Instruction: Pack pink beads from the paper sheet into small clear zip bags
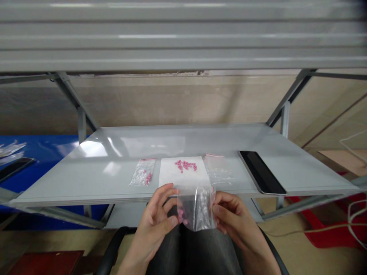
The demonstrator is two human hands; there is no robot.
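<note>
Both hands hold a small clear zip bag [197,208] just in front of the grey table's near edge, over my lap. My left hand [156,219] pinches its left side, where a few pink beads sit inside. My right hand [229,215] pinches the right edge near the top. On the table, a white sheet [183,175] carries a loose cluster of pink beads [185,165]. To its left lies a clear bag with pink beads [142,172]. To its right lies a stack of empty clear bags [219,170].
A dark tablet [261,172] lies on the right part of the grey table [301,168]. A blue table [43,156] with a phone and bags stands at the left. Red bins [329,229] and cables are on the floor at right. A shelf hangs overhead.
</note>
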